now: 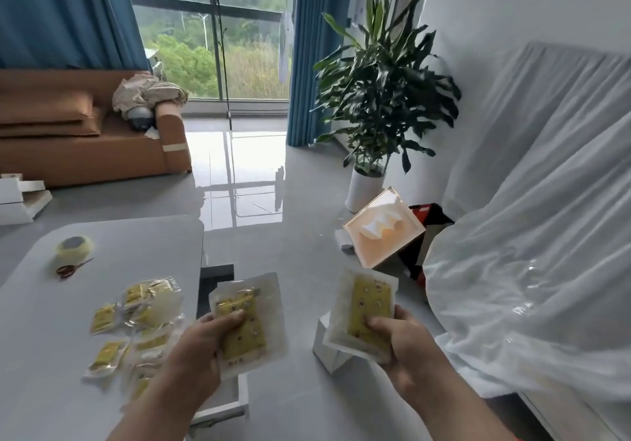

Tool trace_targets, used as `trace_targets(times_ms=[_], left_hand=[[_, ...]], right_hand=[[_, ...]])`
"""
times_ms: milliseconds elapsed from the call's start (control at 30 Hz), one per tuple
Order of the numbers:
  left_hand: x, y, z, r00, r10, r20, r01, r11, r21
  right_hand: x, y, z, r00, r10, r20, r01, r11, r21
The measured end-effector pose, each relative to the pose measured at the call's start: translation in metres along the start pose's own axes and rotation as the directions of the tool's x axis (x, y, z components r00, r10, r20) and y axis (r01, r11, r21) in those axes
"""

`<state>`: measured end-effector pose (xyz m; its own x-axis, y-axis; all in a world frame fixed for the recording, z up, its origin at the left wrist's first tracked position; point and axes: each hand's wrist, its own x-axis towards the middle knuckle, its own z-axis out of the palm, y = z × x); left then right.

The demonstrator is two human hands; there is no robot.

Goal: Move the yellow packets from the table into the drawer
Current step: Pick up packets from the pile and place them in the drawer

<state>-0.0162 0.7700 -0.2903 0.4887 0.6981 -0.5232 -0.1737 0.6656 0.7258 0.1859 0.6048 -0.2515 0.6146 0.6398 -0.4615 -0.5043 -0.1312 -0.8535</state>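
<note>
My left hand (196,348) grips a yellow packet in clear wrap (251,321), held just past the right edge of the grey table (112,235). A second yellow packet (363,311) is gripped by my right hand (406,348), over the floor to the right. Several smaller yellow packets (136,324) lie in a loose heap on the table near its right edge. Below my left hand a white drawer front (225,406) juts out from under the table; its inside is hidden.
A roll of tape (74,246) and small scissors (70,269) lie on the table. A white box (329,348) sits on the floor under the right packet. A tilted framed picture (384,227), a potted plant (379,99) and plastic-draped furniture (532,252) stand to the right.
</note>
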Motion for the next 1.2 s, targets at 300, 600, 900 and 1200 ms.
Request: trace_targets(times_ms=[300,600,900,1200], left_hand=[[0.091,0.037,0.063,0.998,-0.046,0.047,0.047,0.998,-0.029],[0.168,0.056,0.121,1.000,0.006,-0.019,-0.008,0.997,-0.074],[0.242,0.069,0.186,0.970,0.091,-0.223,-0.131,0.977,-0.170],[0.292,0.110,0.143,0.861,0.109,-0.497,-0.267,0.928,-0.258]], right_hand=[[0.120,-0.060,0.014,0.998,0.047,0.041,-0.046,0.999,-0.015],[0.238,-0.115,0.015,0.983,0.119,0.137,-0.108,0.991,-0.085],[0.368,-0.187,0.020,0.909,0.238,0.341,-0.148,0.952,-0.268],[0.472,-0.184,0.130,0.797,0.403,0.450,-0.165,0.862,-0.480]])
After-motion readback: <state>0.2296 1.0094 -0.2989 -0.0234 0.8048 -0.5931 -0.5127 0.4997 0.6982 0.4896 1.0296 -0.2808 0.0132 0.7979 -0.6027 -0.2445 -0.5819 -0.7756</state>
